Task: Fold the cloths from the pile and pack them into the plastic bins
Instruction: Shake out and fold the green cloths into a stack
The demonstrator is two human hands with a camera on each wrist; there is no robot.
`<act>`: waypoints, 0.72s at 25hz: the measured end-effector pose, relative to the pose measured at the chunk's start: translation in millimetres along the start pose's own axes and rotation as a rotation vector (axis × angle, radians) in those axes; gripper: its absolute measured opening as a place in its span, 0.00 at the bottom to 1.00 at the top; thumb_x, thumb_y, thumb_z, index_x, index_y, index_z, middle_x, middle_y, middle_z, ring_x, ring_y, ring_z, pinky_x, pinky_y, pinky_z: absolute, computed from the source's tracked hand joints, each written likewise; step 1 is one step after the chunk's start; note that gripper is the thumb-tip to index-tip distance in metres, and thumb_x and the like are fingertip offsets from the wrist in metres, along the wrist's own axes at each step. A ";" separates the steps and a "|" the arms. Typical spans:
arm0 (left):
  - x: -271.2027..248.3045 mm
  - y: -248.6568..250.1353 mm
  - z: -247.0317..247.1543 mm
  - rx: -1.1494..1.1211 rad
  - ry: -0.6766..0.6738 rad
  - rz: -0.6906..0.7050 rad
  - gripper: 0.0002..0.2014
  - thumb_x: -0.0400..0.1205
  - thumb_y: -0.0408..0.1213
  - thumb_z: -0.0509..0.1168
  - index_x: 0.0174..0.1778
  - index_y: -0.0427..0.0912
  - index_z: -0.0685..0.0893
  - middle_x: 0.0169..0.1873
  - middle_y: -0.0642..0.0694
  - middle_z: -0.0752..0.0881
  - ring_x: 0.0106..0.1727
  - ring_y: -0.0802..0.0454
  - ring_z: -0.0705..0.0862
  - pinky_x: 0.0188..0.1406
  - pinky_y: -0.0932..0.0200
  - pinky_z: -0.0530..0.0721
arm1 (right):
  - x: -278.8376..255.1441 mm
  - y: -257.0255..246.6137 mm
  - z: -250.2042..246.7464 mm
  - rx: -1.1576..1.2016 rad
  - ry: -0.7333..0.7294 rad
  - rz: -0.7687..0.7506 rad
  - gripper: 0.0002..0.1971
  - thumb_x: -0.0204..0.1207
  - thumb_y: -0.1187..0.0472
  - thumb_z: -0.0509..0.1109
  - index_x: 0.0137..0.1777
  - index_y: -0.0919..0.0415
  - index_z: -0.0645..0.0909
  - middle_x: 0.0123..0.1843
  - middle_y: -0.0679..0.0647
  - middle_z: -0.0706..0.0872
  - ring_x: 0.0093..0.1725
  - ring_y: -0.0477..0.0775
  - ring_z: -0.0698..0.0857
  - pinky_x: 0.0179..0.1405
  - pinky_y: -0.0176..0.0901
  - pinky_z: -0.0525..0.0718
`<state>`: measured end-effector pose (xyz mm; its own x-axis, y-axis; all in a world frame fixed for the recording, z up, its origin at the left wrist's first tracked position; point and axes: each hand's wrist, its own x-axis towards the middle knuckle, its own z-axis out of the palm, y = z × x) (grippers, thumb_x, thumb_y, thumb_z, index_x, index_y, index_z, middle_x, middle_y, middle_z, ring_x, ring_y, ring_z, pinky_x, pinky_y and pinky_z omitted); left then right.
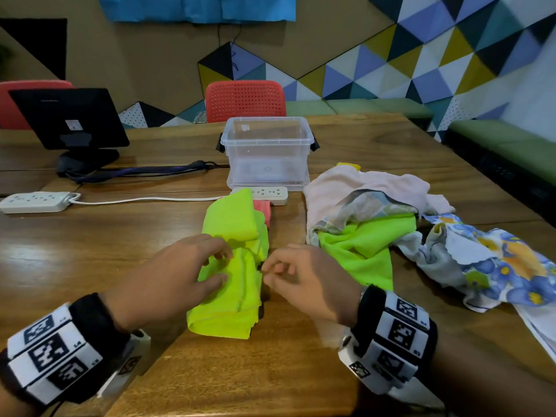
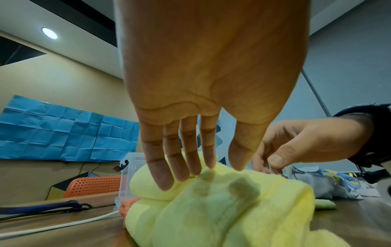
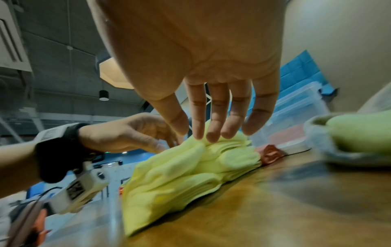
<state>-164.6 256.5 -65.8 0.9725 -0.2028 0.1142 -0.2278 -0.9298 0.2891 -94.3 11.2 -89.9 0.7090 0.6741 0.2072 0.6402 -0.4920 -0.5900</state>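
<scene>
A yellow-green cloth (image 1: 237, 284), partly folded and bunched, lies on the table in front of me. My left hand (image 1: 222, 266) is over its left half with straight fingers; the fingertips (image 2: 184, 173) just touch or hover above the pile. My right hand (image 1: 270, 269) is at the cloth's right edge, its curled fingers and thumb pinching a fold (image 3: 201, 143). A clear plastic bin (image 1: 267, 139) stands beyond, with nothing in it. The pile of cloths (image 1: 370, 203) lies to the right: pink, bright green and floral pieces.
An orange cloth (image 1: 264, 209) peeks out behind the yellow-green one. Two white power strips (image 1: 33, 201) and a cable lie at the left and by the bin. A black monitor (image 1: 69, 118) stands far left, an orange chair (image 1: 245, 100) behind the table.
</scene>
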 end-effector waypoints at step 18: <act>5.5 13.6 15.3 0.068 -0.092 -0.040 0.25 0.76 0.65 0.59 0.66 0.62 0.84 0.56 0.66 0.81 0.57 0.66 0.79 0.59 0.60 0.80 | -9.8 103.8 -89.3 -0.330 0.056 0.425 0.08 0.78 0.49 0.73 0.53 0.50 0.85 0.45 0.48 0.85 0.45 0.49 0.82 0.33 0.40 0.73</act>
<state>-161.6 238.1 -75.8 0.9817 -0.1898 0.0153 -0.1883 -0.9558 0.2257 -8.4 -95.6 -83.4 0.9348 0.3516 0.0502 0.3456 -0.8679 -0.3567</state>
